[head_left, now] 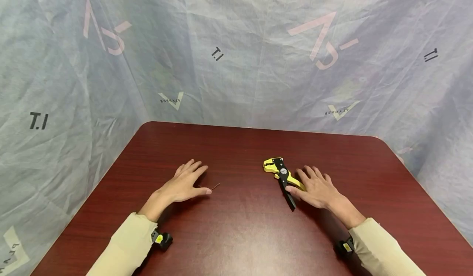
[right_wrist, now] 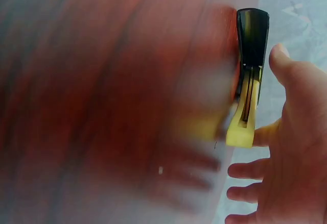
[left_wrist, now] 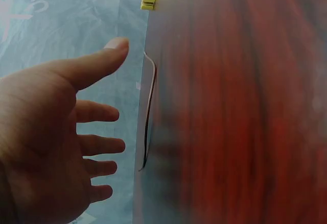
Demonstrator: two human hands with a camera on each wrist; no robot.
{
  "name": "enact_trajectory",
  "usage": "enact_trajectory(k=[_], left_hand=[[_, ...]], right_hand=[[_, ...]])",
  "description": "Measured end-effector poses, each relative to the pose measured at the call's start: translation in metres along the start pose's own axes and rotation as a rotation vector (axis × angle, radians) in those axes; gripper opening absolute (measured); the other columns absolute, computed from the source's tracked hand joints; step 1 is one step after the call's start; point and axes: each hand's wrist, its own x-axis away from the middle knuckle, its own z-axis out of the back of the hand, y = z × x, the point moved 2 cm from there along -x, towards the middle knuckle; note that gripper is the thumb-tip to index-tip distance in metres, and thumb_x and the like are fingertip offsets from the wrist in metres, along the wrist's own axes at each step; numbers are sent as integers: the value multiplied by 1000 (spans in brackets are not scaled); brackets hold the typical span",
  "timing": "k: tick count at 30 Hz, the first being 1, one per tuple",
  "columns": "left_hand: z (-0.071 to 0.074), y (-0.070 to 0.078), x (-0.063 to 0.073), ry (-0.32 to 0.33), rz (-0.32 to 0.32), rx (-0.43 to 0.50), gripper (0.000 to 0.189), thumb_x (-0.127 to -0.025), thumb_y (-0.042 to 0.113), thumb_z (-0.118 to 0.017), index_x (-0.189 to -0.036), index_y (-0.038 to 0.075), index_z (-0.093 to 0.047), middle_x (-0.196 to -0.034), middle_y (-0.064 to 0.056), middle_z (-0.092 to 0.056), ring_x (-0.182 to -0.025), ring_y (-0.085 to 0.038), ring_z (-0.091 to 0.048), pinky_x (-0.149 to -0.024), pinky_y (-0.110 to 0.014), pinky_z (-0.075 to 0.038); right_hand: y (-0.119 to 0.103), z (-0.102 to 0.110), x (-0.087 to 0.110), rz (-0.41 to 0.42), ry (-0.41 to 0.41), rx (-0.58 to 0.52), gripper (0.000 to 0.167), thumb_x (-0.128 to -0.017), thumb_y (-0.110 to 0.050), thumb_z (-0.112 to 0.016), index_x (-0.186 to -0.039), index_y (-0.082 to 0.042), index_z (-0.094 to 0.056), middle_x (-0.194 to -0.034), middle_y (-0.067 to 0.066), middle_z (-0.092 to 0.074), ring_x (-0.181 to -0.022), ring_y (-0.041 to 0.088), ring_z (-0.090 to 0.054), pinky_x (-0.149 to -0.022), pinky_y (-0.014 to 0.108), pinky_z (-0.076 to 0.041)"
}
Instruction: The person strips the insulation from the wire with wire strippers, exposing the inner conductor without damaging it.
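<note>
A yellow and black wire stripper [head_left: 283, 172] lies right of the table's middle, its yellow head pointing away from me. My right hand [head_left: 318, 189] is beside it, fingers spread and thumb over the handles in the head view. The right wrist view shows the black handle [right_wrist: 253, 38] and the yellow one close to the thumb, with no fingers curled round them. My left hand [head_left: 182, 186] hovers with spread fingers near a thin, brownish wire [head_left: 216, 186], partly hidden behind the thumb. In the left wrist view the whole wire [left_wrist: 148, 106] shows, bent at its ends, lying apart from the fingers.
A dark red wood-grain table [head_left: 236, 235] with rounded far corners carries these things. Behind it and at both sides hangs a grey printed cloth [head_left: 255, 74]. Each wrist wears a small black camera, such as the left one [head_left: 164, 240].
</note>
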Motion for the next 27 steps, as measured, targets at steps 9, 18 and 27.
enact_trajectory(k=[9, 18, 27], left_hand=[[0, -10, -1, 38, -55, 8, 74, -81, 40, -82, -142, 7, -55, -149, -24, -47, -143, -45, -35, -114, -67, -26], [-3, -21, -2, 116, -74, 41, 61, -72, 38, -88, -126, 15, -69, -119, -10, -55, -113, -31, -42, -92, -49, -33], [-7, -30, -1, 102, -50, 119, 54, -73, 35, -88, -120, 16, -72, -114, -8, -54, -107, -29, -39, -85, -41, -27]], right_hand=[[-3, -2, 2, 34, 4, -1, 75, -95, -65, -50, -139, -4, -54, -140, 25, -50, -129, 46, -49, -94, 66, -43], [-3, -3, 3, 35, 18, -14, 73, -95, -63, -52, -138, -3, -54, -135, 26, -50, -122, 49, -51, -94, 66, -43], [-4, -4, 1, 48, 21, -37, 71, -95, -62, -53, -136, -3, -56, -131, 25, -50, -114, 44, -50, -89, 62, -45]])
